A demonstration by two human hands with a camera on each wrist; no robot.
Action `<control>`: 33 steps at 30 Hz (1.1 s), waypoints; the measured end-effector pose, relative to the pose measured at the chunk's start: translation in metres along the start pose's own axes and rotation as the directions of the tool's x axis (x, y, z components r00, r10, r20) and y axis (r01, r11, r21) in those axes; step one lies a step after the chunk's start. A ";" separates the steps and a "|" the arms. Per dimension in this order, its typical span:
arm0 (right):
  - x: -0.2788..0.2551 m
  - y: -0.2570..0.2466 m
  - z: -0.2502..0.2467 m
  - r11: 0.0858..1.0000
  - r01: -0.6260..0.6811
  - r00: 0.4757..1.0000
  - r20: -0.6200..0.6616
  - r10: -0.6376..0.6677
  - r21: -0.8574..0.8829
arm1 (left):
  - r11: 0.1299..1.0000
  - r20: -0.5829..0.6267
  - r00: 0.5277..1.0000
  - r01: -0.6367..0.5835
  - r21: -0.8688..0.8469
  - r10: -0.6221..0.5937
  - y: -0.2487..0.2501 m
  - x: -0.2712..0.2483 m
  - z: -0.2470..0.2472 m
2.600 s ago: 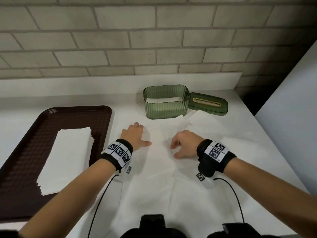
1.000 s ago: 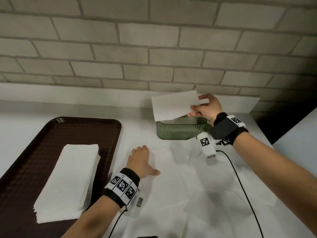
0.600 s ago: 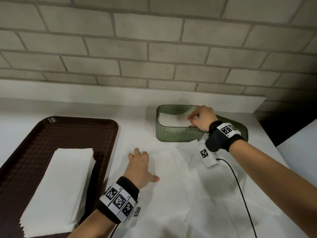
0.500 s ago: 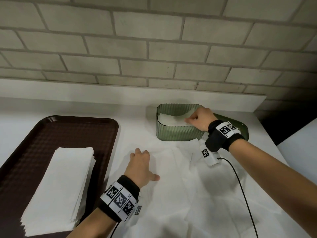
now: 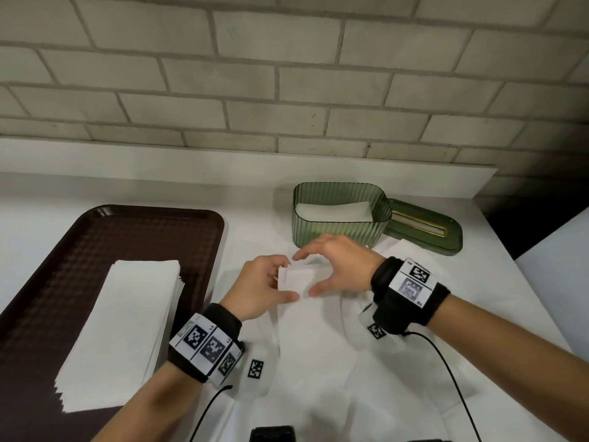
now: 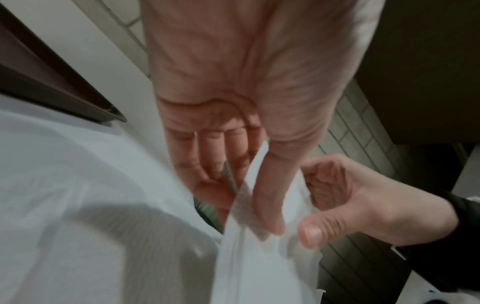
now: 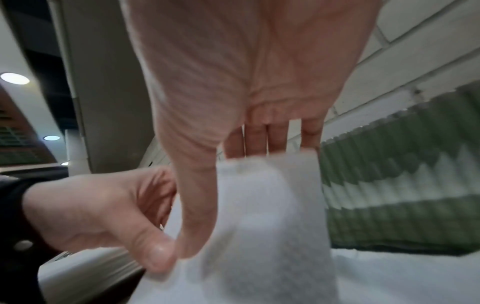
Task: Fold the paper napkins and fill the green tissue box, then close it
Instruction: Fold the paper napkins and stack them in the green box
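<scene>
The green tissue box (image 5: 341, 232) stands open at the back of the counter with a folded napkin (image 5: 333, 210) lying inside. Its green lid (image 5: 424, 229) lies just to its right. In front of the box my left hand (image 5: 280, 282) pinches the raised end of a white napkin (image 5: 294, 279) between thumb and fingers; the left wrist view shows the same pinch (image 6: 249, 207). My right hand (image 5: 307, 273) arches round that raised end, fingers behind it and thumb at its edge, without a plain pinch. In the right wrist view the napkin (image 7: 270, 205) covers the fingertips.
A dark brown tray (image 5: 127, 231) on the left carries a stack of white napkins (image 5: 127, 327). More unfolded napkins (image 5: 318, 362) lie spread on the white counter near me. A brick wall and ledge close the back; the counter ends at the right.
My right hand left a folded napkin in the box and came back toward me. My left hand, flat on the counter before, now lifts one napkin's end.
</scene>
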State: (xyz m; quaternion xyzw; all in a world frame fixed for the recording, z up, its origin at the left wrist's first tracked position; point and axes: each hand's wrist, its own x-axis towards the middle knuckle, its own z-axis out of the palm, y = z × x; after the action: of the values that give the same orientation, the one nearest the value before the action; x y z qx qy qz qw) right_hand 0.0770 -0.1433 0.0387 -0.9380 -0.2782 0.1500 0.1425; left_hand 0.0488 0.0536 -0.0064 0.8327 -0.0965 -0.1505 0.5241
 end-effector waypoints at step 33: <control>-0.027 0.017 0.025 0.901 -0.245 0.937 -0.150 0.314 0.359 | 0.909 -0.228 0.973 0.131 0.396 -0.041 0.001 -0.030 -0.022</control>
State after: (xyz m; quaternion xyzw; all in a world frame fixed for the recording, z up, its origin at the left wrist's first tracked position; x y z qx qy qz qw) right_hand 0.0547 -0.1678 0.0157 -0.9406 -0.0944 0.1170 0.3044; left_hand 0.0283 0.0816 0.0084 0.9384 -0.0318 -0.0594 0.3388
